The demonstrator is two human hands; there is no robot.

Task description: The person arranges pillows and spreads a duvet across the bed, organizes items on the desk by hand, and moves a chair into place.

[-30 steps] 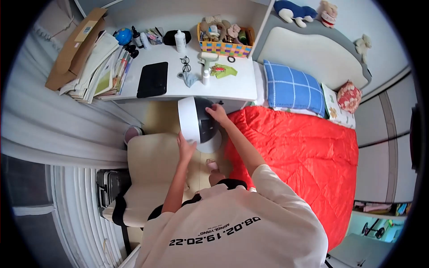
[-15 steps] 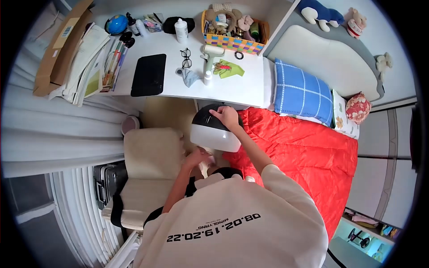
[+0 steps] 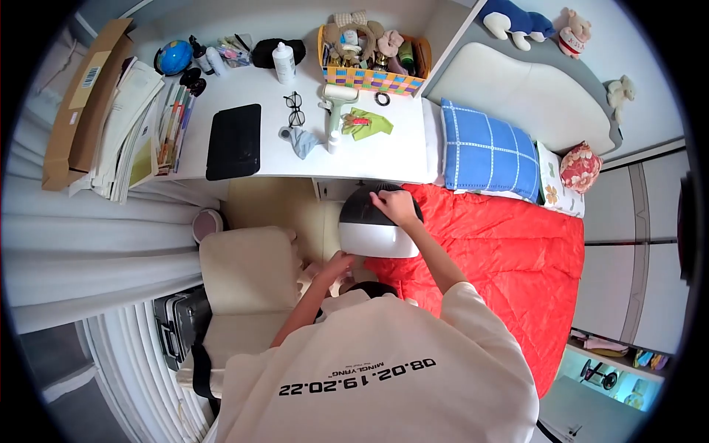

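A rounded bin-like container [image 3: 379, 240], white below with a black top, is between the desk and the red bed cover. My right hand [image 3: 395, 207] is on its black top, with the fingers curled against it; what they grip, if anything, is hidden. Near the container's lower left side is my left hand [image 3: 337, 266], its fingers too small and partly hidden to read clearly.
The white desk [image 3: 288, 159] holds a black tablet [image 3: 235, 140], glasses, a lint roller [image 3: 337, 107], a green cloth and a woven basket [image 3: 373, 80]. A beige chair [image 3: 247, 269] stands left, the bed with its red cover [image 3: 495, 273] right.
The container has turned so its black part faces the desk, and it has moved right. My right hand went with it; my left hand came off its white side. The view has shifted slightly.
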